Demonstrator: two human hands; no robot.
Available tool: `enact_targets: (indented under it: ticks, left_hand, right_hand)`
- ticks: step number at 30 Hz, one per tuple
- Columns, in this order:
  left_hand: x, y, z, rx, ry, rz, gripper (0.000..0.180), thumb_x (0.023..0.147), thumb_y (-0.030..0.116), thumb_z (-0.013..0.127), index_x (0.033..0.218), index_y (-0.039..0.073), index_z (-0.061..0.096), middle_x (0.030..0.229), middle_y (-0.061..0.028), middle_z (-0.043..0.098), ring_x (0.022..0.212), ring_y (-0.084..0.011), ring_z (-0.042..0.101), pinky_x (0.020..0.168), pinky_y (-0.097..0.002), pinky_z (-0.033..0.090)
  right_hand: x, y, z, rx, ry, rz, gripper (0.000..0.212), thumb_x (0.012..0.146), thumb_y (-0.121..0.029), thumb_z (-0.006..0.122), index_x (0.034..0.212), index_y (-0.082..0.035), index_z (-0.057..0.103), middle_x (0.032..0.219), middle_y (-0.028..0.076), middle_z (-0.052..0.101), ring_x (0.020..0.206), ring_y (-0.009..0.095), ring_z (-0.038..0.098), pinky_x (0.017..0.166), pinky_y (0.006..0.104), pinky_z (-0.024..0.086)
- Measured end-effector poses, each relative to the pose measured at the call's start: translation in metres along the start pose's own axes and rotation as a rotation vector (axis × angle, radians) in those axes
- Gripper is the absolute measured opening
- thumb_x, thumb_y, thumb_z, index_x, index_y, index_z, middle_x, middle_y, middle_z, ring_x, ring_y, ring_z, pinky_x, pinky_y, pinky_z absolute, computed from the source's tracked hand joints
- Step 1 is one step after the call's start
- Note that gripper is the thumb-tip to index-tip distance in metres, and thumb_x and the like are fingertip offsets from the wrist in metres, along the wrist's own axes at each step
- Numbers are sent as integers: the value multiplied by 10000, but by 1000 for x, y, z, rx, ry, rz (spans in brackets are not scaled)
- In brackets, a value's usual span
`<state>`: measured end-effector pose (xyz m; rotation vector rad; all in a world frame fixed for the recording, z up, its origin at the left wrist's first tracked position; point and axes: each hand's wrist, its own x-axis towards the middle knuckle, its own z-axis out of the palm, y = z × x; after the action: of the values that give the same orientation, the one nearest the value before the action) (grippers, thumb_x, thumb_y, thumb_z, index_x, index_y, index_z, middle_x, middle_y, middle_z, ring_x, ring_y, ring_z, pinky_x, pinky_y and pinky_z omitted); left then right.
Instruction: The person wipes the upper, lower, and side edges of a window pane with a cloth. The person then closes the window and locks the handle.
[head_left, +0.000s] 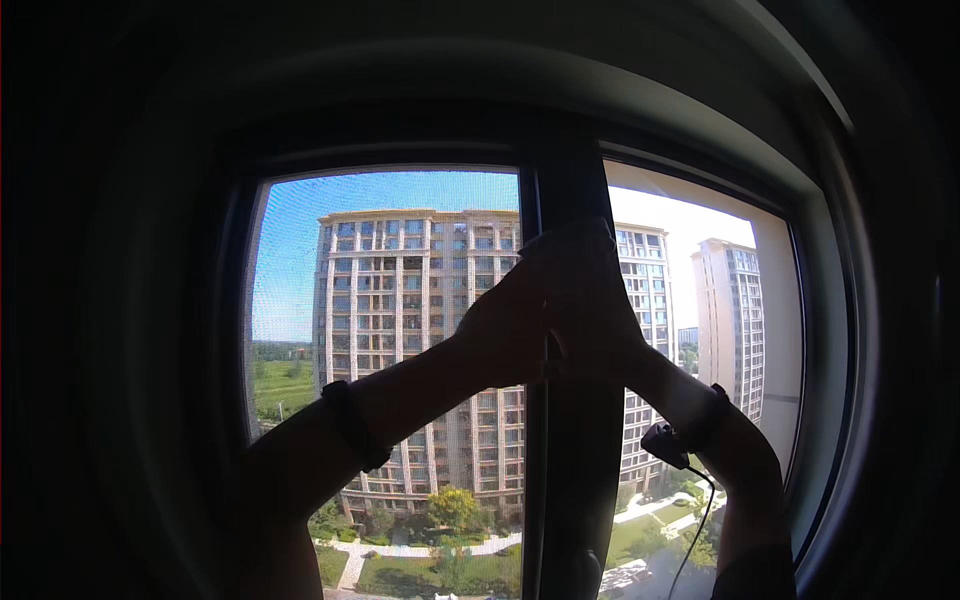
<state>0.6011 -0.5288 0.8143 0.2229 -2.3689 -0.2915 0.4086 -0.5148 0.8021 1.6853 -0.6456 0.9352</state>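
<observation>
Both of my arms reach up to the dark upright post (572,480) in the middle of a window. My left hand (507,325) comes in from the left and lies against the post's left edge. My right hand (597,310) is raised on the post beside it, close to or touching the left. Both are dark silhouettes against the daylight, so most of their fingers merge with the post. Whether they hold anything there is too dark to make out.
A screened pane (290,300) fills the left side, and a brighter pane (775,300) the right. Dark bands (355,425) circle my wrists. A small black device (664,447) hangs by my right wrist with a thin cable (693,535). Tall buildings stand outside.
</observation>
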Motion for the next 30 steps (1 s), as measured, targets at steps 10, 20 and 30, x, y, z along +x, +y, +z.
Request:
enact_targets:
  ticks: [10, 20, 30]
  left_hand:
    - [44, 87, -58, 1441, 334, 421, 946, 864, 692, 551, 1506, 60, 267, 1564, -209, 188, 1394, -379, 331, 1116, -477, 366]
    - [-119, 87, -128, 1373, 376, 49, 777, 923, 657, 475, 1436, 80, 395, 1458, -205, 427, 1389, -373, 365, 1144, -512, 309]
    - [-188, 90, -208, 1547, 580, -170, 695, 937, 600, 512, 1344, 37, 488, 1345, -189, 518, 1277, -338, 481, 1063, -490, 394]
  right_hand:
    - [144, 76, -54, -490, 317, 264, 658, 861, -678, 527, 1246, -147, 583, 1258, 152, 579, 1164, 352, 561, 974, 501, 444]
    - [243, 2, -38, -262, 328, 232, 673, 889, -620, 552, 1353, -132, 545, 1320, 182, 571, 1218, 354, 549, 1021, 471, 453]
    - [292, -65, -20, -228, 388, 120, 936, 780, -714, 633, 1468, -119, 408, 1447, 187, 454, 1364, 386, 400, 1126, 511, 340]
